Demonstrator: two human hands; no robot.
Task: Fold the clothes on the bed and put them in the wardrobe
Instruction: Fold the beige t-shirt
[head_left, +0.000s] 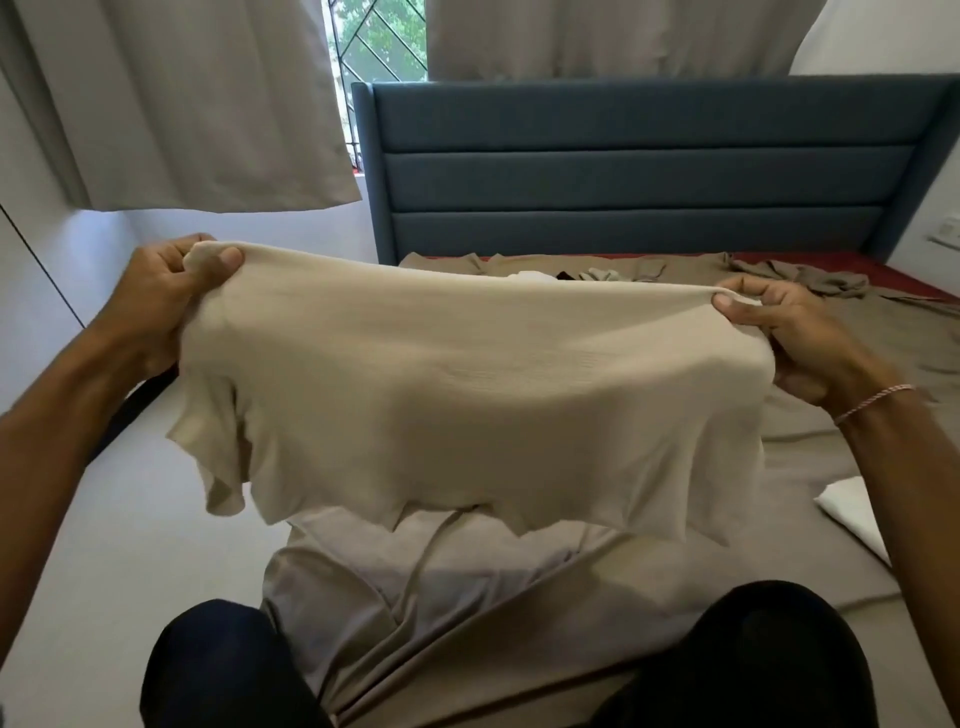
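Nearest the camera, the person's knees (218, 670) in black showed at the bottom, either side of the rumpled beige sheet (519, 597). Just above it hung the t-shirt (467, 389), cream, held clear of the bed, a short sleeve (208, 457) dangling at the L side. The L hand (171, 291) pinched the top edge at one end, thumb over the cloth, fingers curled behind. The R hand (795, 332), w/ a thread band (872, 402) at the wrist, pinched the other end the same way. So the shirt's long axis ran L to R, pulled taut btw the two hands, the rest hanging down toward the person; neither hand was nearer than the other. Prob. the next fold needs it laid flat on the sheet straight ahead, axis crosswise. To the R on the sheet lay a white folded cloth (852, 514). Farther off, more clothes (800, 280) lay loose near the blue headboard (623, 171). Behind: curtains (182, 104), window (382, 41). No wardrobe clearly seen
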